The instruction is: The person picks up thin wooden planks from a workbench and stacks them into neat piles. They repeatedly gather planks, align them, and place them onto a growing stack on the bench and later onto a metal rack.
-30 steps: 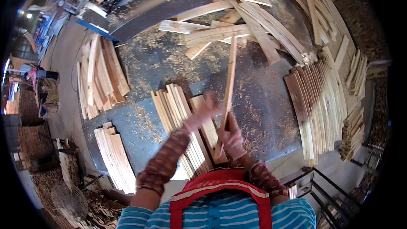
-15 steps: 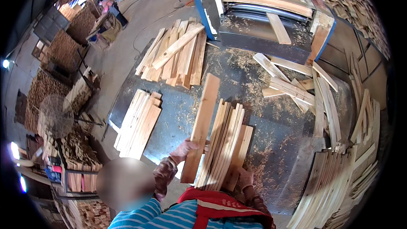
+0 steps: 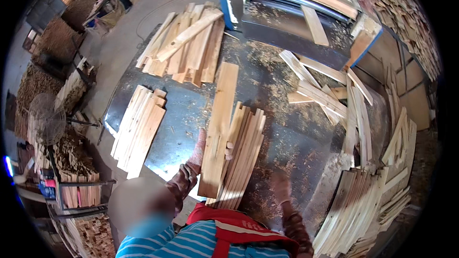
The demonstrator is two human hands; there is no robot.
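Note:
My left hand (image 3: 197,150) grips a long flat wooden board (image 3: 219,124), its thumb along the left edge and fingertips showing past the right edge. The board stands over the left side of a stack of narrow wooden strips (image 3: 244,157) lying close in front of me, and hides part of it. To the right of that stack, my right hand (image 3: 281,187) is over the metal table (image 3: 306,153), apart from the strips. Motion blur smears its fingers, and I see no piece of wood in it.
A neat bundle of boards (image 3: 138,131) lies to the left, with a looser pile (image 3: 186,48) beyond it. Crossed pieces (image 3: 322,98) lie on the right. A planing machine (image 3: 291,33) with a board (image 3: 314,26) on its bed stands at the back. Shavings litter the table.
My right hand has come away from the wide board at the stack's right side and moved right. That board no longer shows there. My left hand still grips a board; the view has shifted.

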